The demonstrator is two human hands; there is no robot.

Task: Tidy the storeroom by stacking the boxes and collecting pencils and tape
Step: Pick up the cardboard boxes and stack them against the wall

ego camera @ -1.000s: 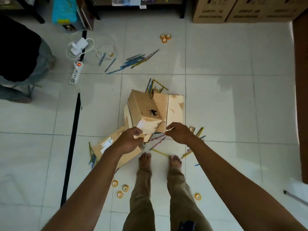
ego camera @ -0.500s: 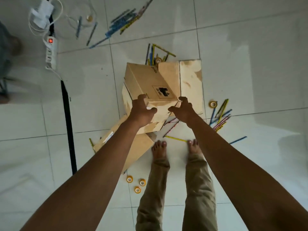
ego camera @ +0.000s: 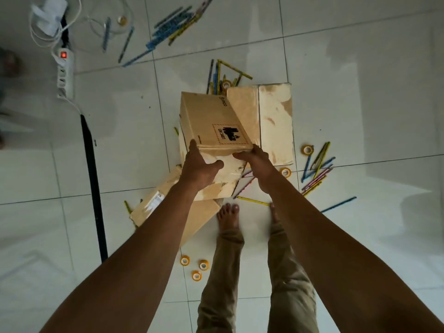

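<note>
Head camera looks straight down at a white tiled floor (ego camera: 360,104) where a person stands barefoot, both arms reaching forward to a small cardboard box (ego camera: 211,123) printed with a black hazard label. That labelled box is the landmark: it is tilted, its near edge raised, and seems lifted off the floor. The left hand (ego camera: 199,168) grips its near left corner, thumb lying across the taped front face and fingers curled out of sight beyond the edge; the right hand (ego camera: 257,162) grips the near right corner, fingers curled round it. Just right of the labelled box, a larger flat box (ego camera: 274,121) lies on the floor, partly overlapped by it. Below and left of it a third box (ego camera: 163,205) with a white sticker lies askew, partly hidden by the left forearm. Pencils (ego camera: 317,169) are scattered right of the labelled box, more pencils (ego camera: 218,75) lie beyond it, and a further heap (ego camera: 173,25) lies farther off. Rolls of tape (ego camera: 195,267) sit near the person's feet, another roll (ego camera: 308,149) lies to the right. Judging by this, the tidying has barely begun: no box is stacked yet, and all pencils and tape remain to be gathered.
</note>
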